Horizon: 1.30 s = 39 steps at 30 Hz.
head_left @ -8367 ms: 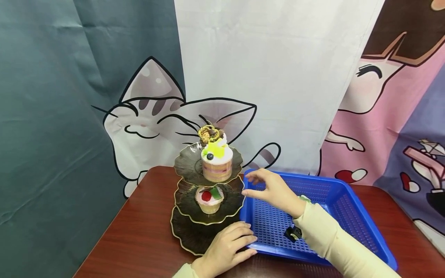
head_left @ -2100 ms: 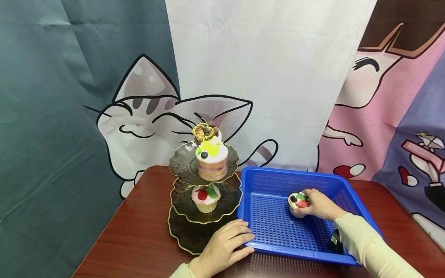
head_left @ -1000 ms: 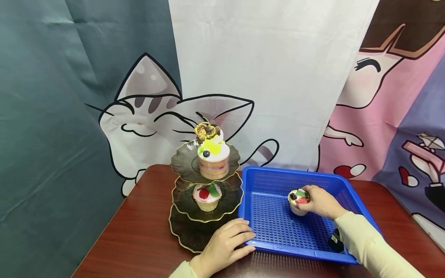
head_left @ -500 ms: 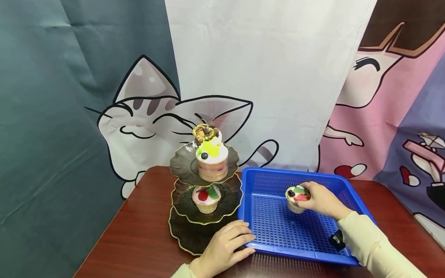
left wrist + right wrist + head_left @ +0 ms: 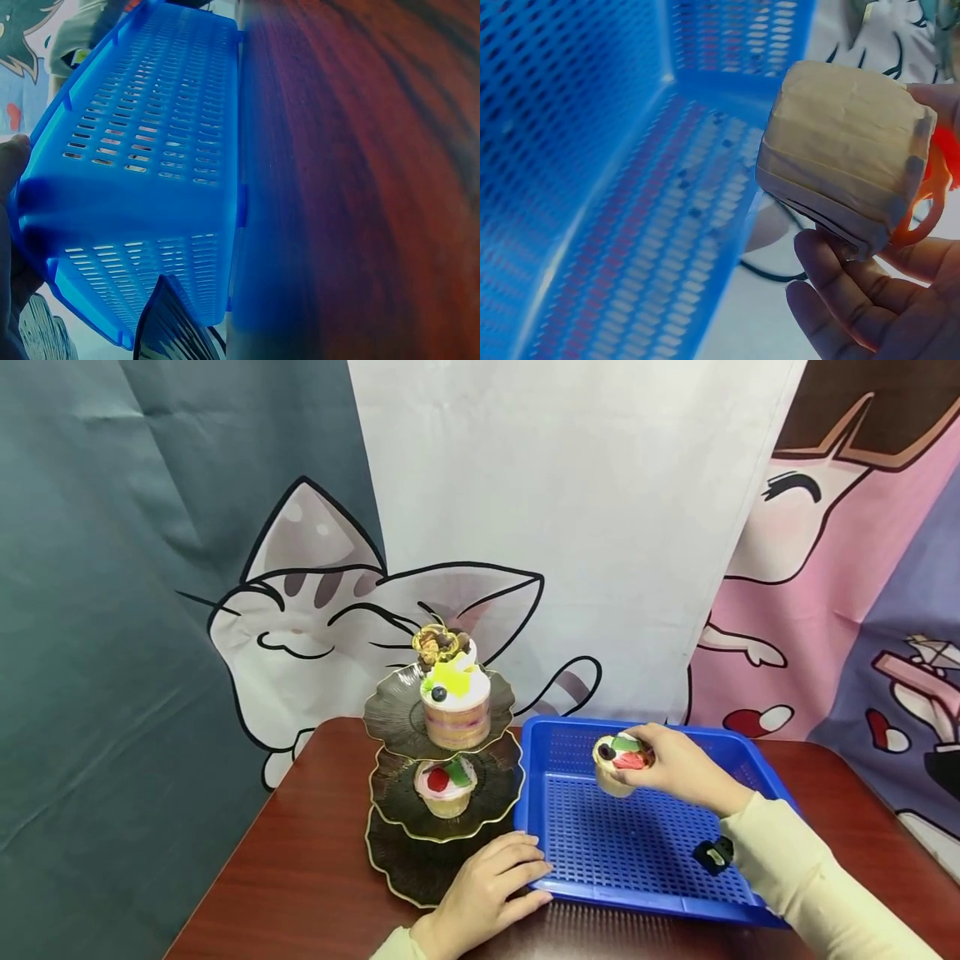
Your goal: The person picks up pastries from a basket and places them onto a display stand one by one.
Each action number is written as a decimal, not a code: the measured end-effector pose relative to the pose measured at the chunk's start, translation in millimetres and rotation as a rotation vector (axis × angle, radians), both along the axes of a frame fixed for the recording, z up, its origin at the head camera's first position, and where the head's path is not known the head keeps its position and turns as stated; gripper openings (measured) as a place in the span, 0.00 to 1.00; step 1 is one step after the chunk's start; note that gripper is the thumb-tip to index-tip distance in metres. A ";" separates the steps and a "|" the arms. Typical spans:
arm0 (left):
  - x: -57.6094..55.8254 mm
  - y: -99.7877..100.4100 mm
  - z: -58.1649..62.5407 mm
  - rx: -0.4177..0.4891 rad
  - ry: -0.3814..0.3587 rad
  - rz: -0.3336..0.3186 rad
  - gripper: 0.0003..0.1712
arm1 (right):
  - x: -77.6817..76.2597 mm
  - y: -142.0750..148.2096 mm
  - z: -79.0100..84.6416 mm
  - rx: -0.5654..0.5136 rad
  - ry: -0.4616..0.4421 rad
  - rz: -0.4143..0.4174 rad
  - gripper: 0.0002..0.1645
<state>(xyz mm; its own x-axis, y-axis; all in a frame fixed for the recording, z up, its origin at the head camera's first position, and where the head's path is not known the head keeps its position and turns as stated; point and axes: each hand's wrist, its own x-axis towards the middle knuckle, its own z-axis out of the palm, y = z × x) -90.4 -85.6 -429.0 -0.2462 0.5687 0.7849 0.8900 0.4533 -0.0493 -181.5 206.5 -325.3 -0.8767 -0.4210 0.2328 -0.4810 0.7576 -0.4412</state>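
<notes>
In the head view my right hand (image 5: 675, 768) grips a cupcake (image 5: 613, 774) topped with green, red and dark fruit pieces, held above the blue basket (image 5: 761, 777). In the right wrist view the pale base of the cupcake (image 5: 840, 150) faces the camera, with fingers and thumb at its side. My left hand (image 5: 483, 893) rests with spread fingers on the basket's near left corner. Left of the basket stands a three-tier stand of dark, gold-edged plates (image 5: 397, 710). A layered cake (image 5: 457, 718) sits on its top plate, and a pink-topped cupcake (image 5: 446, 789) on the middle one.
A dessert with brown pieces and gold loops (image 5: 437, 645) stands behind the layered cake. A small black device (image 5: 712, 855) is at the right sleeve cuff. The stand's tiers lie close to the basket's left rim. A printed curtain (image 5: 600, 527) hangs behind the reddish-brown table (image 5: 262, 877).
Earlier the right hand was near the stand, then it took hold of the cupcake inside the basket. Now the cupcake has risen and moved left. The left hand has stayed at the corner.
</notes>
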 end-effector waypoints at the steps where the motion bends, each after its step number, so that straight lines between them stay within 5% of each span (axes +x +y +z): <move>1: 0.1 0.0 -0.2 0.001 -0.001 -0.002 0.11 | 0.3 -3.0 2.2 -0.009 0.000 0.007 0.28; 21: -1.2 0.8 -2.7 0.016 0.020 -0.022 0.12 | -9.6 -70.8 38.4 -0.058 0.051 0.093 0.32; 39: -0.8 0.7 -0.4 0.003 0.032 -0.011 0.11 | -16.7 -114.7 43.2 -0.093 0.099 0.169 0.31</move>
<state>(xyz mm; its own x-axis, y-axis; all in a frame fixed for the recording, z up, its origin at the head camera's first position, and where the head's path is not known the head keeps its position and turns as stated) -91.2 -84.8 -429.5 -0.2148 0.5685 0.7941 0.8931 0.4435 -0.0759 -198.2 91.8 -282.1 -0.7662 -0.5327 0.3594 -0.6424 0.6206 -0.4497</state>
